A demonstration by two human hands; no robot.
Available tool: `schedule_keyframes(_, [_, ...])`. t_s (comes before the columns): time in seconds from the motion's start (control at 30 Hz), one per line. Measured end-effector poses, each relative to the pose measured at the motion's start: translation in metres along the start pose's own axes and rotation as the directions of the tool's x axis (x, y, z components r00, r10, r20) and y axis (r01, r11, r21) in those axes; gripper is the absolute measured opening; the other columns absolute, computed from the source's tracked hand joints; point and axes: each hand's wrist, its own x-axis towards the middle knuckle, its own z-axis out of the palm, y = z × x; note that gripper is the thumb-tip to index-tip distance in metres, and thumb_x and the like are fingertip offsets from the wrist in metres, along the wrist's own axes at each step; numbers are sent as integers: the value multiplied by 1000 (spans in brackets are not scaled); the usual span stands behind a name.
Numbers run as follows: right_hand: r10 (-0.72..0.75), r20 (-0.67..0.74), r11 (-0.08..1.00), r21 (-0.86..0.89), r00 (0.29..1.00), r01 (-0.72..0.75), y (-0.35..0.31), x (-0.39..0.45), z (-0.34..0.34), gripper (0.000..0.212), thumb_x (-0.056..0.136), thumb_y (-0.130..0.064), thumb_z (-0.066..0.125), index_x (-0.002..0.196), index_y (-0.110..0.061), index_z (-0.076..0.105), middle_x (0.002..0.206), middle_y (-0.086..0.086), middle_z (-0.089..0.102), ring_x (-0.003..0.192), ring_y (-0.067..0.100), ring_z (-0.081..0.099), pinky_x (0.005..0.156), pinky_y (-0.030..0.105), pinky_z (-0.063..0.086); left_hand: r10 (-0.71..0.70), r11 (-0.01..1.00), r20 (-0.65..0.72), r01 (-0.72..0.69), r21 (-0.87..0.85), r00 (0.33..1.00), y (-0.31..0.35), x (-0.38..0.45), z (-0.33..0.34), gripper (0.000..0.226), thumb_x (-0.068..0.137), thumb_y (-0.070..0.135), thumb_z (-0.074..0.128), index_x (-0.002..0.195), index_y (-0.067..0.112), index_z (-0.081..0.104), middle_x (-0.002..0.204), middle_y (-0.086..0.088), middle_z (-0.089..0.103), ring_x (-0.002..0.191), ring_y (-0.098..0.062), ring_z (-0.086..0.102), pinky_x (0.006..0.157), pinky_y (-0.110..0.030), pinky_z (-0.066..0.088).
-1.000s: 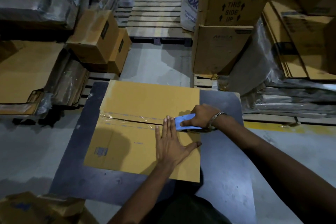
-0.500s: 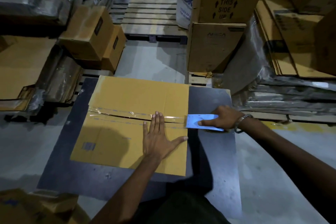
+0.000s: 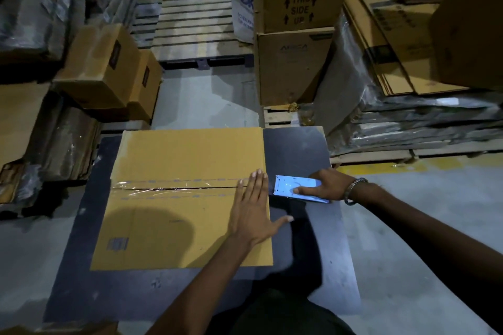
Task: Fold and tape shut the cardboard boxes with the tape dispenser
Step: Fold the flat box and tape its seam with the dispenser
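Observation:
A brown cardboard box stands on a dark table with its top flaps closed. Clear tape runs along the centre seam from the left edge to the right edge. My left hand lies flat with straight fingers on the box's right end, fingertips at the seam. My right hand grips a blue tape dispenser just off the box's right edge, over the table.
Stacked cardboard boxes stand behind the table, one marked THIS SIDE UP. More boxes sit at the left. Flat cartons and wrapped bundles fill the right. A wooden pallet lies on the floor beyond.
My right hand has drawn the dispenser rightward along the seam and past the box's right edge. My left hand has slid right along the box top behind it.

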Motion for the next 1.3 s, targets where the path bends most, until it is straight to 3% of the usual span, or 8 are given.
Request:
schedule_keyframes(0.07, [-13,-4,1000,28,1000,13,3,-4,-4,76,68,-99,52,60,-24,54,57,-6,59,54,13,53,57,31,41,6,1000,3,-6,16,1000,-4,4,7,103,92,62,48,168,10,2,176,-5,-11,163,-19,-9,131,-54,7])
schedule_keyframes(0.13, [-37,-12,999,34,999,37,7,-7,-11,75,70,-97,55,61,-22,57,58,-5,59,53,12,52,57,29,41,22,999,32,-23,32,999,-11,1,9,101,89,52,46,168,11,-1,176,-5,-12,163,-19,-10,130,-53,8])
schedule_keyframes(0.27, [-32,19,998,63,999,30,15,-8,-11,80,69,-97,57,73,-17,68,74,8,71,66,23,65,59,30,43,66,994,43,-69,79,997,-14,-6,8,95,93,52,36,167,13,-9,176,-5,-15,162,-20,-13,131,-53,5])
schedule_keyframes(0.5, [21,50,988,151,999,-29,27,-16,-8,73,70,-93,62,63,-20,59,60,-4,60,55,10,51,56,25,38,52,998,49,-54,45,997,-16,-5,11,94,96,52,39,168,14,-8,176,-3,-14,162,-18,-13,131,-53,7])
schedule_keyframes(0.7, [102,96,986,126,990,-114,14,4,22,89,60,-103,54,89,-21,77,78,-2,76,71,15,71,63,34,57,21,1000,24,-21,21,999,-14,-7,13,91,97,51,41,168,14,-3,177,-3,-10,163,-18,-8,131,-52,11])
schedule_keyframes(0.83, [91,87,976,189,992,-106,-1,12,43,78,73,-92,57,97,-21,77,82,-1,76,72,14,71,56,23,50,-27,1000,5,27,-7,1000,-11,-7,13,93,96,51,42,168,10,0,177,-6,-6,163,-20,-4,131,-50,15])
schedule_keyframes(1.03, [133,60,957,252,989,-144,-1,17,50,67,78,-83,63,90,-19,76,77,0,74,63,13,65,52,21,44,-35,999,9,35,-3,999,-10,-6,13,93,96,52,40,168,12,-2,177,-4,-8,163,-18,-7,131,-49,13])
schedule_keyframes(1.3, [188,127,900,374,974,-223,3,21,55,73,78,-80,67,90,-10,77,78,3,77,69,18,70,62,27,49,-37,999,16,37,-6,999,-10,-7,12,90,99,53,37,168,12,-3,177,-3,-10,163,-17,-10,132,-49,11])
